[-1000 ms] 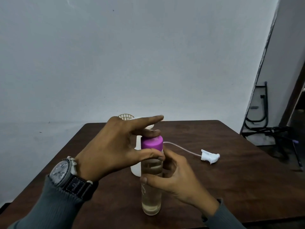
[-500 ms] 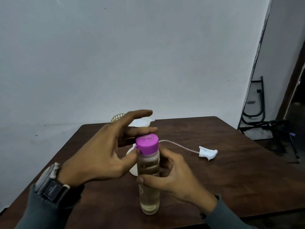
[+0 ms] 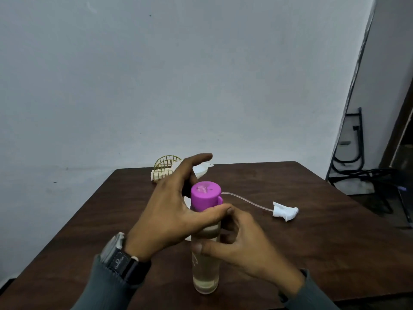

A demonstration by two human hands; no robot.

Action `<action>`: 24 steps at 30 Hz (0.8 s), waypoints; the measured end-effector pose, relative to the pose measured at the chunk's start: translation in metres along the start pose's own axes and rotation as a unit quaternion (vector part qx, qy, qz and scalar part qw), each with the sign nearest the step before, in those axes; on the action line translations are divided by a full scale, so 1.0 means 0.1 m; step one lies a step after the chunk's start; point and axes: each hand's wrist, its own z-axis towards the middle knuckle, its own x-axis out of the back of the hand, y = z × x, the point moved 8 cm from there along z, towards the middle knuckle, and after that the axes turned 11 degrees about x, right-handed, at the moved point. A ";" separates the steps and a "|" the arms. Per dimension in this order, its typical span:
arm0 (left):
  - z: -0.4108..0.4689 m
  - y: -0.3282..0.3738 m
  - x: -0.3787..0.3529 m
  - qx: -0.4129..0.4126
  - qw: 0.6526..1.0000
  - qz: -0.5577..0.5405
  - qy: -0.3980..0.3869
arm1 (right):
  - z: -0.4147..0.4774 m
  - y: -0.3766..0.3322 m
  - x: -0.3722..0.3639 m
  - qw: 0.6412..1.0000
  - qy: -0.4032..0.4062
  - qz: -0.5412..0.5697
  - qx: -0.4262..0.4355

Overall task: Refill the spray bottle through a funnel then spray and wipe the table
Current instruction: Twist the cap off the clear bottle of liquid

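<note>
Pouring looks unstarted: left hand [image 3: 169, 211] pinches the purple cap [image 3: 204, 195], right hand [image 3: 243, 245] has its grip round the clear bottle [image 3: 205, 271]; spray head [image 3: 285, 210] lies detached; spraying and wiping remain.

Magenta cap [image 3: 205, 195], clear bottle [image 3: 205, 270] — pale yellowish liquid [image 3: 205, 285], dark brown table [image 3: 297, 253], white sprayer head [image 3: 285, 211], yellow wire rack [image 3: 165, 164]

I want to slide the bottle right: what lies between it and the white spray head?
Head view: only the clear tube of the spray head, running over the table from behind the purple cap.
</note>
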 end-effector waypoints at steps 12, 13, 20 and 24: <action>-0.18 -0.29 -0.10 0.062 0.982 -0.159 0.077 | 0.44 -1.11 0.24 0.924 -0.036 -0.339 0.173; -0.18 -0.29 -0.10 0.065 0.981 -0.165 0.078 | 0.49 -1.13 0.20 0.918 -0.064 -0.358 0.161; -0.15 -0.34 -0.09 0.077 0.983 -0.157 0.056 | 0.56 -1.18 0.18 0.915 -0.197 -0.336 0.100; -0.20 -0.35 -0.10 0.083 0.984 -0.150 0.050 | 0.58 -1.09 0.16 0.920 -0.259 -0.289 0.053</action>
